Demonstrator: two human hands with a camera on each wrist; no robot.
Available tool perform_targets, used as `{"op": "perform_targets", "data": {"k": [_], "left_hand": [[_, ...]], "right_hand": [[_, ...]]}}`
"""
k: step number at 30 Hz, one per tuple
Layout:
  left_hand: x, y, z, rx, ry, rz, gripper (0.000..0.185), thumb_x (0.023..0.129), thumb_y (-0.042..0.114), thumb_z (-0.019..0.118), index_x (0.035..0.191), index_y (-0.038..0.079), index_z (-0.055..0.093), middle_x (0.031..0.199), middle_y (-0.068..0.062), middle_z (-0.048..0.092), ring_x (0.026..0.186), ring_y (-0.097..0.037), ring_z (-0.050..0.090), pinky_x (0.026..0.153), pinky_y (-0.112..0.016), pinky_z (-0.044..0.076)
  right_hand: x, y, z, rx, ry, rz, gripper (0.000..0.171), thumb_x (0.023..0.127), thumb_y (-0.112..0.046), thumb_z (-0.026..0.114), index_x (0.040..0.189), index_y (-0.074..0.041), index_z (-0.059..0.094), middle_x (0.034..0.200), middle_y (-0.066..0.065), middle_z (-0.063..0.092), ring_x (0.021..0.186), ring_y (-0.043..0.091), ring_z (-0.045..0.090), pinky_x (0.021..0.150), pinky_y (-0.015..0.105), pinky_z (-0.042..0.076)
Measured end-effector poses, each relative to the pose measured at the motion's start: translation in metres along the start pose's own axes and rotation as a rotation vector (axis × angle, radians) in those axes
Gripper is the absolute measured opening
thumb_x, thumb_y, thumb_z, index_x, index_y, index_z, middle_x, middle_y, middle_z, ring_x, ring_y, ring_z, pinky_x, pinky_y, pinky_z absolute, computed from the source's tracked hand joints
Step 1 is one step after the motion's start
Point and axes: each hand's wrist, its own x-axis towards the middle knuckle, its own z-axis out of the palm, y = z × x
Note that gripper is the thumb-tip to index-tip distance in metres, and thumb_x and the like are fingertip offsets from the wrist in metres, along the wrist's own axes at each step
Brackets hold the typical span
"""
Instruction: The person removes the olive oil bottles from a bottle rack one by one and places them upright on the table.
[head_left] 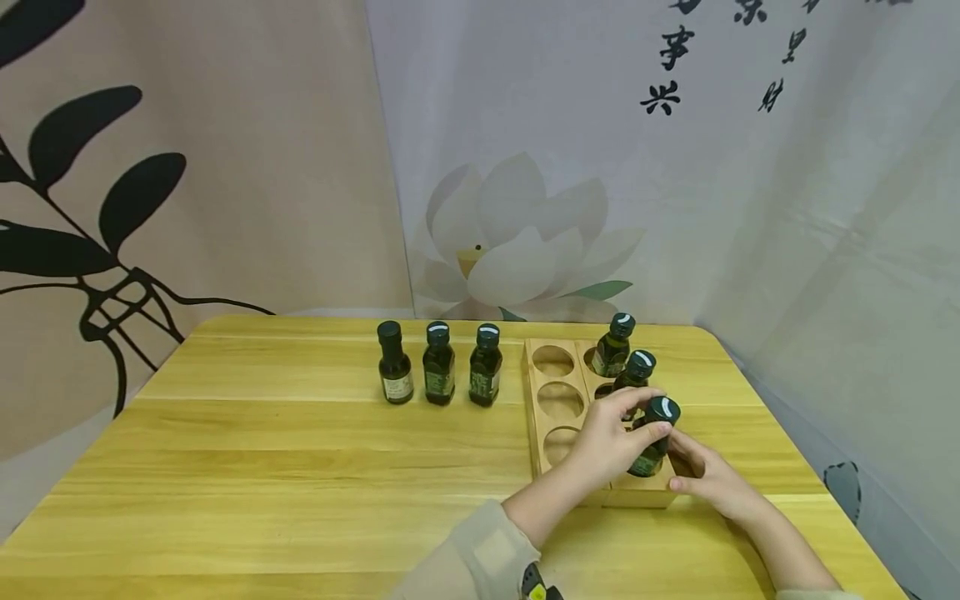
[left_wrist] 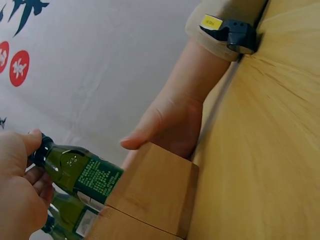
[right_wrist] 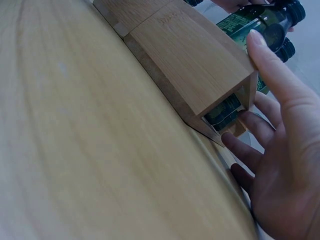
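A two-row wooden bottle rack (head_left: 562, 487) with round holes stands at the right of the table. My left hand (head_left: 611, 442) pinches the neck, just under the dark cap, of a small green glass bottle (head_left: 647, 460). This bottle stands upright in the nearest hole of the right row; its base shows through the rack's open side in the right wrist view. My right hand (right_wrist: 285, 145) holds the rack's near right corner, its thumb at the edge and fingers at the open side. Behind the gripped bottle, a second bottle (head_left: 633, 367) and a third bottle (head_left: 611, 354) occupy the same row.
Left of the rack, three more dark green bottles stand in a line: a slimmer bottle (head_left: 396, 371), a square bottle (head_left: 438, 367) and another square bottle (head_left: 486, 367). The rack's left row shows round holes. A printed cloth (head_left: 300, 167) hangs behind the wooden table (head_left: 262, 467).
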Motion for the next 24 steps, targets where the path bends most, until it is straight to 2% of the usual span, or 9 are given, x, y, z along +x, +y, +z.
{"op": "perform_targets", "data": {"k": [5,10,19,24], "left_hand": [[0.003,0.005,-0.003,-0.043,0.007,0.001,0.035,0.089,0.016,0.070,0.123,0.010,0.064,0.117,0.004,0.063,0.102,0.001,0.055,0.084,-0.021,0.048],[0.008,0.014,-0.008,-0.061,0.020,0.025,0.035,0.088,0.014,0.070,0.121,0.007,0.064,0.113,0.000,0.063,0.095,0.000,0.057,0.077,-0.017,0.049],[0.014,0.033,-0.022,-0.073,0.056,0.067,0.034,0.087,0.011,0.071,0.120,0.008,0.065,0.111,0.000,0.064,0.095,0.000,0.057,0.078,-0.018,0.049],[0.016,0.044,-0.033,-0.096,0.068,0.074,0.034,0.087,0.011,0.071,0.120,0.008,0.065,0.112,0.000,0.063,0.096,-0.002,0.057,0.080,-0.022,0.051]], "right_hand": [[0.000,0.000,0.000,-0.011,0.001,-0.025,0.075,0.091,-0.009,0.066,0.141,0.020,0.019,0.136,0.044,0.032,0.121,-0.006,0.039,0.097,0.012,0.030],[0.000,0.001,0.000,-0.011,0.003,-0.016,0.072,0.091,-0.010,0.065,0.143,0.016,0.022,0.141,0.021,0.038,0.123,-0.004,0.039,0.097,0.013,0.031],[-0.001,0.001,0.000,0.001,0.000,-0.040,0.071,0.091,-0.010,0.066,0.142,0.017,0.023,0.136,-0.020,0.043,0.122,-0.004,0.040,0.096,0.014,0.032],[0.000,0.001,0.000,0.028,-0.018,-0.050,0.070,0.092,-0.010,0.065,0.146,0.010,0.025,0.139,-0.020,0.042,0.125,0.001,0.040,0.097,0.015,0.032]]}}
